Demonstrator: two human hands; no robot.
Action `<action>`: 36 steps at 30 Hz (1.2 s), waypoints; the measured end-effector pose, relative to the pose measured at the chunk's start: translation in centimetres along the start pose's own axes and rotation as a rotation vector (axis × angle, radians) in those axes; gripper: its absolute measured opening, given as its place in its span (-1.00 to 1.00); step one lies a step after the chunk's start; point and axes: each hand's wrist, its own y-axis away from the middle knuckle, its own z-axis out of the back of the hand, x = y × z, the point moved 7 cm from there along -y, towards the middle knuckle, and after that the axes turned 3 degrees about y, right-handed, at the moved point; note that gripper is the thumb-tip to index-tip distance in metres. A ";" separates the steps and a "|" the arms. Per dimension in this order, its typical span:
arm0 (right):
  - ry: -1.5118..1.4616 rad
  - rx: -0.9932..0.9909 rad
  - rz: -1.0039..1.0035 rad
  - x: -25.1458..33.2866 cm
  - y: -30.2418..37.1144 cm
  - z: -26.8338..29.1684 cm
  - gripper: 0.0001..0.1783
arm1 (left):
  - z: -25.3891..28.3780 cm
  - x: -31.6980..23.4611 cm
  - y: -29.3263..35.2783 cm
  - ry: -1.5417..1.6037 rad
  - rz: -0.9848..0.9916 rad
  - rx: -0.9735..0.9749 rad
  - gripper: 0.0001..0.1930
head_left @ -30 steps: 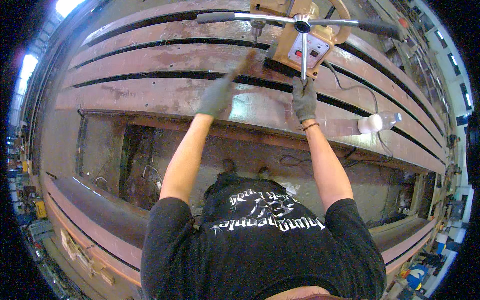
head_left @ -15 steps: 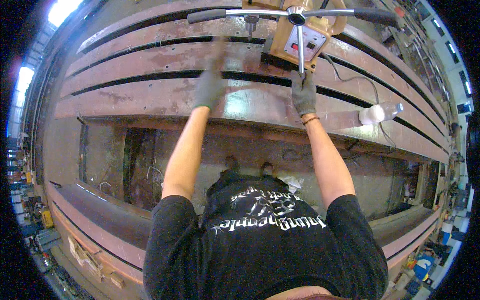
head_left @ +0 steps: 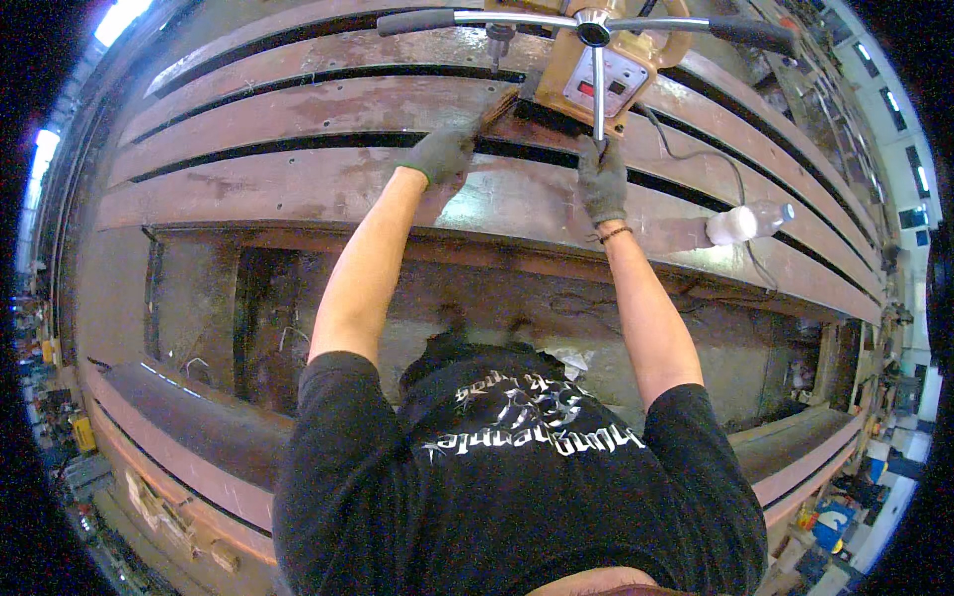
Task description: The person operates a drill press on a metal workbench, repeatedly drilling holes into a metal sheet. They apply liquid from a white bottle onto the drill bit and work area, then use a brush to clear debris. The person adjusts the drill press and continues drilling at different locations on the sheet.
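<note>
My left hand point(head_left: 440, 159), in a grey work glove, is closed around a brown brush-like thing point(head_left: 497, 111). Its far end points up and right, close to the dark base of a yellow magnetic drill point(head_left: 566, 74). Three spokes make up the drill's feed handle point(head_left: 592, 30). Around the grip of the lower spoke point(head_left: 598, 99) is my gloved right hand point(head_left: 602, 184), its fingers wrapped. The drill's spindle point(head_left: 499, 42) hangs left of the body, above the brown slotted steel bed point(head_left: 298, 109).
A plastic bottle with white liquid point(head_left: 740, 224) is on the bed to the right of my right hand. A dark cable point(head_left: 730, 159) runs from the drill past it. Between bed and near rail point(head_left: 189, 407) lies an open gap.
My left hand has swung to the right, bringing the brush-like thing from left of the spindle to beside the drill's base. My right hand stays on the spoke.
</note>
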 end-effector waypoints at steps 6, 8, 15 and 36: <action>-0.026 0.076 -0.251 -2.2 0.3 1.1 -0.63 | 9.6 4.6 -0.3 0.032 0.670 -0.093 -0.55; -0.062 0.047 -0.196 -2.7 0.3 1.0 -0.64 | 11.0 4.9 0.8 0.224 0.765 -0.359 -0.56; -0.001 0.057 -0.230 -0.9 0.1 1.0 -0.67 | 0.4 -5.1 -0.2 0.501 0.546 -0.417 -0.56; 0.029 -0.023 -0.269 -1.4 0.5 1.6 -0.62 | 6.1 -4.3 10.3 0.082 0.228 -0.095 -0.46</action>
